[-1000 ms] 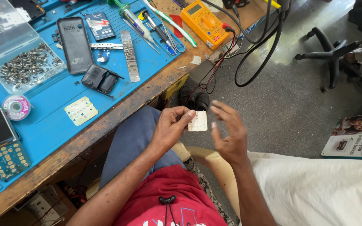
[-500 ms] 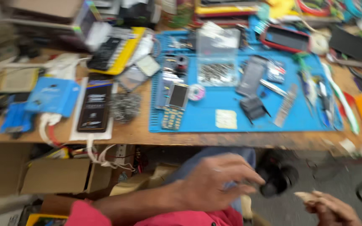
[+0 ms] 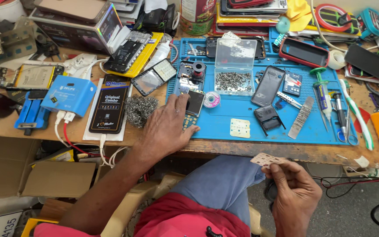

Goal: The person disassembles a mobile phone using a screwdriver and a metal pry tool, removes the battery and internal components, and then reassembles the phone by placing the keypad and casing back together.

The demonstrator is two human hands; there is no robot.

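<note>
Two hands busy: left hand (image 3: 168,127) laid open on a disassembled phone (image 3: 191,108); keypad membrane (image 3: 266,159) pinched by right hand (image 3: 295,193) off the bench, easily dropped.

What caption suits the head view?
Left hand rests on a small phone on the blue mat; right hand holds a keypad sheet.

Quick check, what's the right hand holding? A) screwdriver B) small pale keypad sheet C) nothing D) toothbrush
B: the right hand pinches a small pale keypad sheet below the table edge; the toothbrush and screwdriver lie untouched on the blue mat.
</note>
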